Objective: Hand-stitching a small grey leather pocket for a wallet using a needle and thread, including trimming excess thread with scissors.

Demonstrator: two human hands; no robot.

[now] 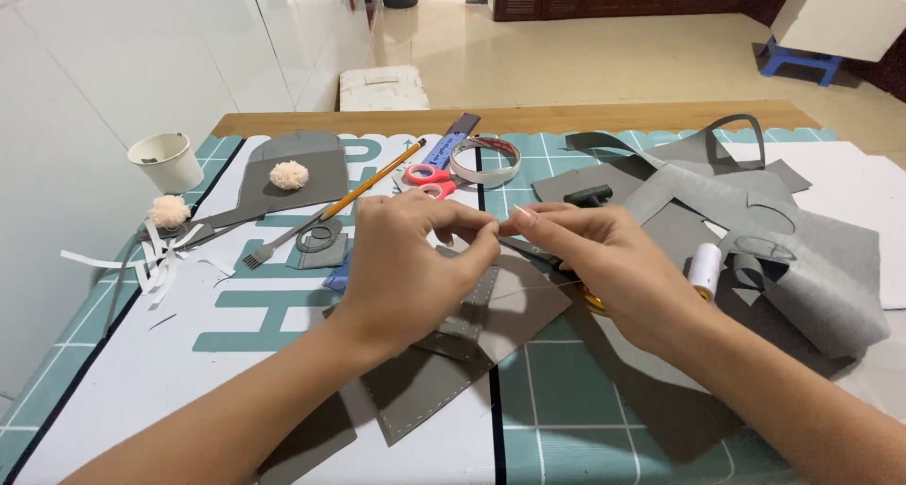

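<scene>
— Teal cutting mat [604,391] with a white grid covers most of the wooden surface [510,119], right?

— Yes, and cut grey pieces lie all over it. Both hands meet at the middle, just above a stitched grey leather piece [472,339] with a dotted seam along its edges.

— What is each grip doing?

— On the left hand [401,273] the thumb and forefinger are pinched narrow; the right hand [604,259] pinches the same way, fingertips nearly touching the left's. Something very fine sits between them (too small to tell what), and a thin thread [528,290] runs across the leather under the hands.

— And around them?

— A white thread spool [705,265] stands just right of the right wrist. Behind the hands lie pink-handled scissors [427,175], a yellow pencil [373,181], a roll of tape [485,160] and a purple ruler [451,140]. Far left, a white paper cup [167,160] and two cream pompoms [289,175].
</scene>
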